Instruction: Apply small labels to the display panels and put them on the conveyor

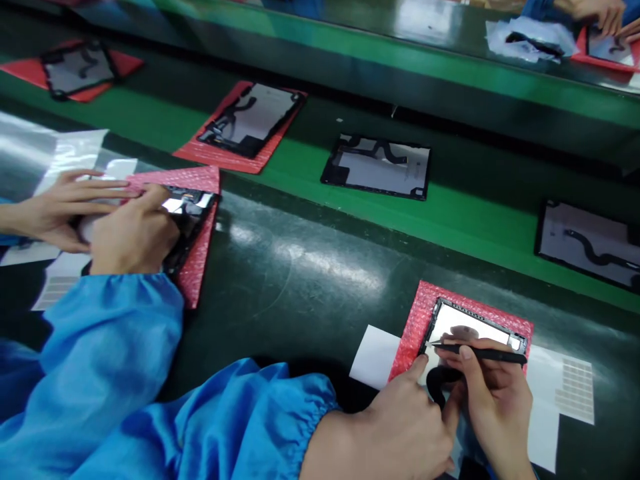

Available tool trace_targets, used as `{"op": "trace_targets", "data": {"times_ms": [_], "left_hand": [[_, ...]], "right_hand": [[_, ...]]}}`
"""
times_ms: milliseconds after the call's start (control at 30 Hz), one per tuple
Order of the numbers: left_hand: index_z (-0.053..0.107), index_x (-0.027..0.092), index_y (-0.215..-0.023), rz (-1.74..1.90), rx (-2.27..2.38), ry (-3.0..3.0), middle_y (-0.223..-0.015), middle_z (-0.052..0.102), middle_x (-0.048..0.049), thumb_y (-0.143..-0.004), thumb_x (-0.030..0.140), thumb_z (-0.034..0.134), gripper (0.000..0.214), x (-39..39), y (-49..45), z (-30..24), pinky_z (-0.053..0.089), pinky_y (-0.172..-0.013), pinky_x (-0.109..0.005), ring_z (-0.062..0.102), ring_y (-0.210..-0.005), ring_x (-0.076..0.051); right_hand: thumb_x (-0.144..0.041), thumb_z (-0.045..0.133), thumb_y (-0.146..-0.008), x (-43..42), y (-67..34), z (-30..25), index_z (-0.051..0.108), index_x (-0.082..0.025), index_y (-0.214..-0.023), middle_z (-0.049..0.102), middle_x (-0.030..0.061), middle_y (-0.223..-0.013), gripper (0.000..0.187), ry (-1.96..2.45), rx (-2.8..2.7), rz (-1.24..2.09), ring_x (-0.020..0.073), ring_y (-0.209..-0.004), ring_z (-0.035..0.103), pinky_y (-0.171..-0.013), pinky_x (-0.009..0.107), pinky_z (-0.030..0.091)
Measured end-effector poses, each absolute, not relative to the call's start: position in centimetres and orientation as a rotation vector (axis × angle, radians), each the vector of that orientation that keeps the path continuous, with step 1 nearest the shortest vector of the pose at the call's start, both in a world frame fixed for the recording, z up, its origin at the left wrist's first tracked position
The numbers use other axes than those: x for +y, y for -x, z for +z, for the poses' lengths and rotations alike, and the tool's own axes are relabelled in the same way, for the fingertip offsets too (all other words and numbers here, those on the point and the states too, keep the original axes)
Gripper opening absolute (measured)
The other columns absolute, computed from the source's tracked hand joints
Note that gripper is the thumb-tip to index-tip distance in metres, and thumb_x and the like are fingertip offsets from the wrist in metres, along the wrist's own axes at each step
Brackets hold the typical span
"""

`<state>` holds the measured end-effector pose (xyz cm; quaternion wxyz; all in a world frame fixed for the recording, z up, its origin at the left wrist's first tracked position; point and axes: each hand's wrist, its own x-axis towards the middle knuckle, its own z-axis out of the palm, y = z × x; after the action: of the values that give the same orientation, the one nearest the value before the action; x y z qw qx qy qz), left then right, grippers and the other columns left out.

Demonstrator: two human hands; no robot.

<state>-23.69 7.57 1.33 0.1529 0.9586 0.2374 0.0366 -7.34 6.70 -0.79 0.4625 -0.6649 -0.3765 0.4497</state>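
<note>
black tweezers [483, 354], level, over framed panel [470, 327]

Both hands cover the lower part of the tablet back panel [470, 330]; the right hand [495, 400] is cut off by the bottom edge.
</note>
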Motion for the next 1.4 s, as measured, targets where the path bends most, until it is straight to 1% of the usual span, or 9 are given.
{"op": "trace_targets", "data": {"times_ms": [233, 367, 667, 967, 1067, 1133, 1200, 1300, 1400], "left_hand": [[0.072, 0.003, -0.116, 0.14, 0.691, -2.721, -0.055, 0.071, -0.0018, -0.089, 0.051, 0.076, 0.056, 7.7, 23.4, 0.7, 0.05, -0.099, -0.049, 0.057, -0.039, -0.019], [0.073, 0.005, -0.112, 0.106, 0.69, -2.719, -0.053, 0.07, -0.0021, -0.087, 0.06, 0.078, 0.061, 7.9, 23.6, 0.8, 0.047, -0.105, -0.05, 0.06, -0.039, -0.02], [0.079, 0.013, -0.095, 0.105, 0.56, -2.681, -0.074, 0.078, -0.0042, -0.091, 0.051, 0.076, 0.039, 9.5, 24.4, 2.4, 0.042, -0.113, -0.057, 0.067, -0.049, -0.021], [0.076, 0.008, -0.111, 0.084, 0.618, -2.679, -0.075, 0.079, -0.0113, -0.088, 0.058, 0.078, 0.055, 10.1, 24.8, 2.7, 0.043, -0.115, -0.05, 0.075, -0.073, -0.03], [0.077, 0.014, -0.1, 0.121, 0.619, -2.583, -0.074, 0.078, -0.0092, -0.092, 0.053, 0.075, 0.04, 11.3, 25.3, 3.6, 0.052, -0.102, -0.045, 0.076, -0.082, -0.031], [0.074, 0.018, -0.088, 0.031, 0.798, -2.449, -0.071, 0.076, -0.0069, -0.102, 0.044, 0.062, 0.032, 12.0, 26.0, 4.3, 0.057, -0.084, -0.042, 0.076, -0.076, -0.029], [0.072, 0.017, -0.09, -0.144, 1.124, -2.286, -0.077, 0.076, -0.0087, -0.108, 0.039, 0.049, 0.036, 12.4, 26.6, 4.5, 0.056, -0.072, -0.041, 0.076, -0.073, -0.03], [0.067, 0.013, -0.109, -0.32, 1.435, -2.083, -0.093, 0.078, -0.0151, -0.108, 0.035, 0.048, 0.029, 12.1, 27.2, 4.0, 0.056, -0.072, -0.043, 0.078, -0.085, -0.036], [0.063, 0.015, -0.113, -0.311, 1.503, -2.025, -0.098, 0.077, -0.0144, -0.105, 0.023, 0.046, 0.02, 11.4, 26.7, 3.2, 0.055, -0.075, -0.041, 0.078, -0.091, -0.035]], "right_hand": [[-0.046, 0.084, -0.092, 6.8, 7.4, -0.6, 0.067, -0.022, -0.103, 0.084, 0.0106, -0.093, 0.031, 1.694, -0.884, 1.063, 0.0285, -0.079, 0.083, -0.069, 0.031, 0.072], [-0.049, 0.084, -0.091, 6.7, 7.6, -0.4, 0.068, -0.019, -0.103, 0.083, 0.0127, -0.094, 0.035, 1.734, -0.861, 1.068, 0.0287, -0.081, 0.083, -0.068, 0.03, 0.071], [-0.046, 0.083, -0.092, 6.4, 7.5, -0.7, 0.068, -0.02, -0.105, 0.083, 0.012, -0.098, 0.032, 1.716, -0.881, 1.086, 0.0282, -0.084, 0.083, -0.072, 0.032, 0.071], [-0.044, 0.082, -0.094, 7.2, 8.2, -0.4, 0.067, -0.02, -0.104, 0.082, 0.0115, -0.097, 0.031, 1.643, -0.871, 1.071, 0.027, -0.081, 0.083, -0.07, 0.031, 0.071], [-0.044, 0.081, -0.095, 7.2, 7.6, -0.2, 0.067, -0.018, -0.103, 0.082, 0.0129, -0.1, 0.03, 1.563, -0.813, 1.025, 0.0269, -0.079, 0.083, -0.07, 0.032, 0.071], [-0.042, 0.082, -0.094, 6.9, 6.5, 0.0, 0.066, -0.018, -0.104, 0.082, 0.0123, -0.096, 0.031, 1.497, -0.79, 0.962, 0.0269, -0.075, 0.082, -0.069, 0.034, 0.071], [-0.041, 0.084, -0.093, 6.5, 5.1, 0.0, 0.066, -0.019, -0.105, 0.082, 0.0106, -0.09, 0.031, 1.459, -0.786, 0.907, 0.0262, -0.072, 0.082, -0.069, 0.034, 0.07], [-0.045, 0.086, -0.09, 6.2, 3.1, -1.0, 0.067, -0.019, -0.105, 0.082, 0.0105, -0.091, 0.036, 1.47, -0.786, 0.912, 0.0254, -0.075, 0.082, -0.074, 0.033, 0.068], [-0.055, 0.086, -0.087, 6.4, 2.1, -2.6, 0.065, -0.02, -0.105, 0.082, 0.0113, -0.095, 0.045, 1.489, -0.787, 0.952, 0.0257, -0.079, 0.081, -0.078, 0.035, 0.067]]}}
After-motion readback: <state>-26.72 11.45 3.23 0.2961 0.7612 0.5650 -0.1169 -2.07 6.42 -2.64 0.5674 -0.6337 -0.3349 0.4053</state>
